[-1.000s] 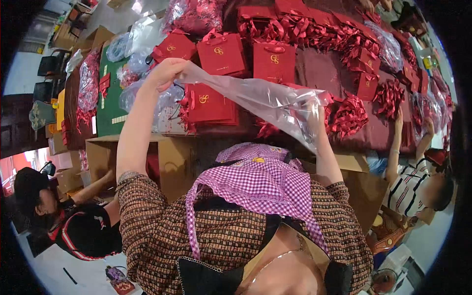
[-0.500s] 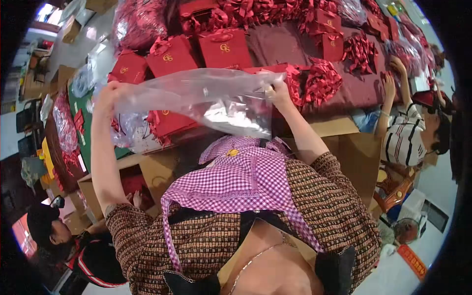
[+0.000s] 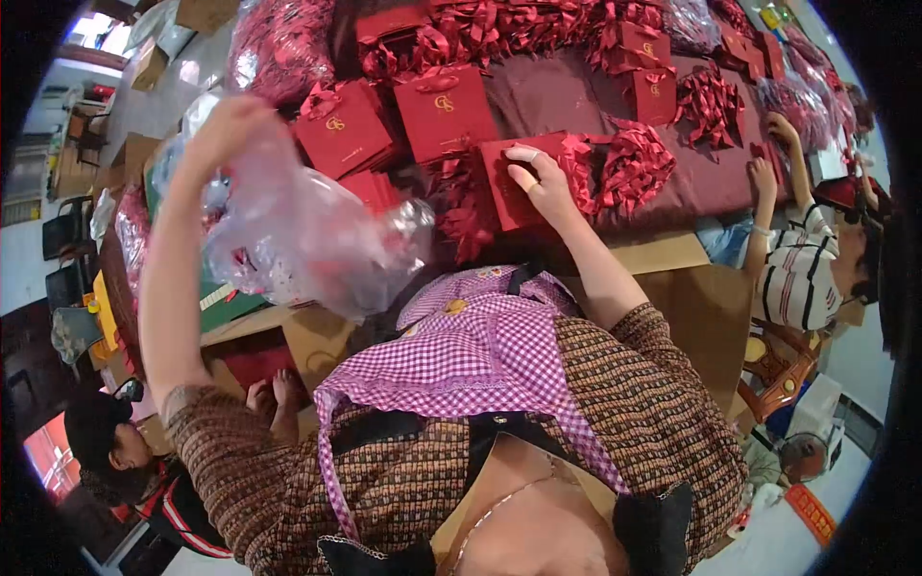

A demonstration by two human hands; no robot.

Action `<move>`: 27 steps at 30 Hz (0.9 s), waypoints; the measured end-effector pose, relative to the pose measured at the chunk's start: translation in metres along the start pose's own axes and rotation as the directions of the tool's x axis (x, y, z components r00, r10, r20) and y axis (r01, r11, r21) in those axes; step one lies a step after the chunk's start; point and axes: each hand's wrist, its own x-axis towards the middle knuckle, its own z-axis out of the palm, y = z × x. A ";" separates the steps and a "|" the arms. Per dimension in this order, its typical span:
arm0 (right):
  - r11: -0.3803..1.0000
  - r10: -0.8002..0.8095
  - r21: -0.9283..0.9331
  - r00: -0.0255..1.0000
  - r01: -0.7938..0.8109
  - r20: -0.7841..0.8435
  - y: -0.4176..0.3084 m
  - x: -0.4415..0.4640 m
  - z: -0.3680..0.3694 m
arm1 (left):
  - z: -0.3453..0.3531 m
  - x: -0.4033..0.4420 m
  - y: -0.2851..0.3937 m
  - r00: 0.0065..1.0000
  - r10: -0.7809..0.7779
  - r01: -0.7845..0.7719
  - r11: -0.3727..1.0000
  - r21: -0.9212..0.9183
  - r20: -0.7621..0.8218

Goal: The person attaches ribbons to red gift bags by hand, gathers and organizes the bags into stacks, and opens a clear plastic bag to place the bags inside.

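Raised at the upper left, my left hand (image 3: 233, 130) is closed on a clear plastic bag (image 3: 327, 235), which hangs down and to the right, blurred by motion. My right hand (image 3: 545, 182) rests on a red paper bag (image 3: 509, 197) near the table's front edge, its fingers apart on the upper face. Red ribbons (image 3: 636, 165) lie in a heap just right of that bag. Behind it stand red gift bags with gold lettering, one (image 3: 447, 110) in the middle and one (image 3: 344, 127) to its left.
The table has a dark red cover (image 3: 706, 178). Cardboard boxes (image 3: 696, 298) stand open below its front edge. A co-worker in a striped shirt (image 3: 799, 278) reaches onto the table at right. Another, wearing a black cap (image 3: 96, 422), has hands near a box at lower left.
My right hand has let go of the plastic bag and come down onto the red paper bag. My left hand has risen, and the plastic now hangs from it alone.
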 end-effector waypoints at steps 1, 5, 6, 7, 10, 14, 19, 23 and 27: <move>1.000 0.023 0.018 1.000 -0.023 0.000 0.003 -0.001 0.001 | 0.018 0.016 0.014 0.979 0.039 -0.031 0.998 -0.045 0.199; 0.998 0.048 0.046 0.999 -0.049 0.011 -0.007 0.001 -0.004 | 0.109 0.054 0.085 0.939 0.196 -0.196 0.980 -0.026 0.284; 0.995 0.062 0.076 0.998 -0.064 0.028 -0.008 0.002 -0.006 | 0.124 0.066 0.103 0.895 0.219 -0.208 0.976 -0.070 0.388; 0.991 0.079 0.105 0.996 -0.083 0.042 -0.008 0.002 -0.007 | 0.144 0.074 0.118 0.895 0.229 -0.208 0.973 -0.096 0.384; 0.959 0.133 0.245 0.990 -0.141 0.050 -0.001 0.000 -0.008 | 0.195 0.087 0.148 0.859 0.304 -0.233 0.949 -0.213 0.412; 0.860 0.263 0.423 0.958 -0.286 0.113 0.003 0.000 -0.011 | 0.228 0.084 0.175 0.800 0.372 -0.327 0.928 -0.179 0.471; 0.767 0.251 0.523 0.924 -0.372 0.289 -0.003 0.002 -0.015 | 0.221 0.083 0.185 0.798 0.330 -0.257 0.943 -0.211 0.504; 0.905 0.189 0.338 0.956 -0.259 0.226 0.020 -0.001 -0.009 | 0.224 0.086 0.167 0.738 0.452 -0.348 0.891 -0.290 0.502; 0.952 0.184 0.208 0.964 -0.224 0.192 0.022 -0.001 -0.012 | 0.204 0.086 0.155 0.721 0.398 -0.285 0.916 -0.281 0.567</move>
